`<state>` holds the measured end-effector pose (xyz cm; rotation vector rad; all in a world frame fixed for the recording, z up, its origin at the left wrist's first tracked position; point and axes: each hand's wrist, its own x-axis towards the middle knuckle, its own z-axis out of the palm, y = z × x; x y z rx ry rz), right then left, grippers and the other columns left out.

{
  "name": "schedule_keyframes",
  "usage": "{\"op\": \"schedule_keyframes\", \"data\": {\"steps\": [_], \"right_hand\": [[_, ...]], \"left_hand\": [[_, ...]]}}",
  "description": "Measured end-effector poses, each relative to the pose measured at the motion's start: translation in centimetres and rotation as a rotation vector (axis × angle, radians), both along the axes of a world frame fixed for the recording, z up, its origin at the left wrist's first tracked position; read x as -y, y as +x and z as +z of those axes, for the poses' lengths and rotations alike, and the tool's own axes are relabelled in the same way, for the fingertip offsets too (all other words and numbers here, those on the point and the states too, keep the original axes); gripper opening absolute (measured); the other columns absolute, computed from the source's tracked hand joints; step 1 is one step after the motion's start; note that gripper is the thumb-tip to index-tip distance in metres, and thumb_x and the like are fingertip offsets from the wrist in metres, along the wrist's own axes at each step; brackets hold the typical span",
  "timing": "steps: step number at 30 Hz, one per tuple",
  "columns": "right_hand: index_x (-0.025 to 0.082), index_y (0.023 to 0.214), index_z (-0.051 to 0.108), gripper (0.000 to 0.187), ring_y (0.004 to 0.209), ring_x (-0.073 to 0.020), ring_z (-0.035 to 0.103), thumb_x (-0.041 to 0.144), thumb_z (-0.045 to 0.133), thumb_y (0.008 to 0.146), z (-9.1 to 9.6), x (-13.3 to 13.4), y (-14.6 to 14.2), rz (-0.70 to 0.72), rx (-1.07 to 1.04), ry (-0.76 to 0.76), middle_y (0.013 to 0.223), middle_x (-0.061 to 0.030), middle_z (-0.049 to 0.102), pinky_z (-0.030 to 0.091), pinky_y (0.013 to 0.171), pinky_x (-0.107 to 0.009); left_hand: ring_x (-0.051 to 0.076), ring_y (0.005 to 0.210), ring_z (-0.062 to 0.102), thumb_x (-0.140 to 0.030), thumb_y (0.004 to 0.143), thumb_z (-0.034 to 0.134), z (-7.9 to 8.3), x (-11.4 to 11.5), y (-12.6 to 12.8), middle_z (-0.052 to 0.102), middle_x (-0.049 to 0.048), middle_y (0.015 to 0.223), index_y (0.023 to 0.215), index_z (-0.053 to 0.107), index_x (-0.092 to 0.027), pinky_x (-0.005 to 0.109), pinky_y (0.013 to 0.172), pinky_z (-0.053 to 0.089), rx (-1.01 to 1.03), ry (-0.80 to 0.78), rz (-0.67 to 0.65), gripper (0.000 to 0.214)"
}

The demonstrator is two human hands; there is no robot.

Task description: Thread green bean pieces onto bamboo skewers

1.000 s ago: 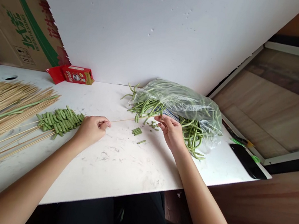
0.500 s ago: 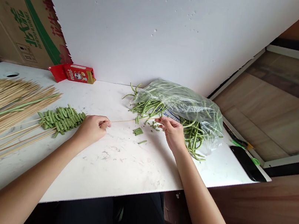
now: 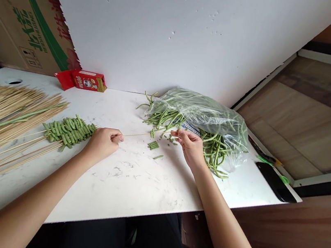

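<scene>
My left hand (image 3: pixel 103 142) is closed on the near end of a thin bamboo skewer (image 3: pixel 138 134) that points right across the white table (image 3: pixel 131 185). My right hand (image 3: pixel 191 146) pinches a small green bean piece at the skewer's far tip. A few cut bean pieces (image 3: pixel 153 145) lie on the table between the hands. Behind the right hand is a clear plastic bag (image 3: pixel 204 115) of long green beans (image 3: pixel 214 148). Left of my left hand lie finished skewers loaded with bean pieces (image 3: pixel 69 130).
A large pile of bare bamboo skewers (image 3: pixel 1 120) covers the table's left side. A red carton (image 3: pixel 86 80) lies by the white wall, a cardboard box (image 3: pixel 22 19) stands at far left. A black phone (image 3: pixel 275 182) and green-handled tool (image 3: pixel 267 159) sit near the right edge.
Both hands stay nearly in place; my right hand's fingers have shifted slightly at the skewer's tip. The camera view drifted a little.
</scene>
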<state>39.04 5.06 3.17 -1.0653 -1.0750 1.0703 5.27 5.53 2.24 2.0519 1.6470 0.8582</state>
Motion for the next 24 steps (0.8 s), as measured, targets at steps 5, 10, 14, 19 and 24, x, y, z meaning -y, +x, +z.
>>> {"op": "schedule_keyframes", "data": {"steps": [5,10,14,19,24], "right_hand": [[0.023,0.087,0.085,0.030,0.098,-0.0256,0.078,0.053,0.090,0.082,0.04,0.10,-0.14,-0.006,0.009,-0.013,0.098,-0.0093,0.085,0.059,0.085,-0.037],[0.022,0.087,0.085,0.032,0.098,-0.0254,0.078,0.053,0.090,0.081,0.02,0.16,-0.32,-0.007,0.004,-0.019,0.098,-0.0101,0.086,0.059,0.085,-0.036],[0.022,0.087,0.086,0.032,0.099,-0.0256,0.078,0.054,0.090,0.081,0.08,0.20,-0.48,-0.002,0.011,-0.020,0.099,-0.0102,0.085,0.059,0.087,-0.037],[0.023,0.085,0.085,0.033,0.101,-0.0273,0.079,0.055,0.091,0.079,0.12,0.18,-0.61,-0.013,-0.002,-0.032,0.098,-0.0105,0.085,0.059,0.087,-0.038],[0.024,0.087,0.087,0.031,0.101,-0.0272,0.079,0.054,0.090,0.081,-0.04,0.18,-0.56,-0.013,0.007,-0.013,0.099,-0.0101,0.085,0.060,0.087,-0.038]], "left_hand": [[0.018,0.059,0.056,-0.030,0.082,0.057,-0.05,0.01,0.04,0.071,0.0019,0.063,0.074,0.079,-0.021,0.030,0.063,0.040,0.001,0.011,0.008,0.024],[0.019,0.060,0.059,-0.028,0.082,0.057,-0.06,0.13,0.17,0.070,0.0021,0.062,0.072,0.078,-0.021,0.030,0.064,0.041,0.008,0.023,0.011,0.024],[0.018,0.064,0.062,-0.027,0.084,0.058,-0.39,0.15,0.27,0.075,0.0032,0.069,0.074,0.079,-0.021,0.030,0.065,0.042,0.014,0.031,0.002,0.024],[0.017,0.061,0.059,-0.027,0.084,0.059,-0.66,0.20,0.35,0.074,0.0030,0.067,0.074,0.079,-0.020,0.030,0.064,0.041,0.017,0.039,0.007,0.024],[0.018,0.064,0.062,-0.026,0.083,0.060,-0.62,0.29,0.50,0.076,0.0036,0.071,0.074,0.080,-0.021,0.030,0.065,0.042,0.032,0.039,0.005,0.023]]}}
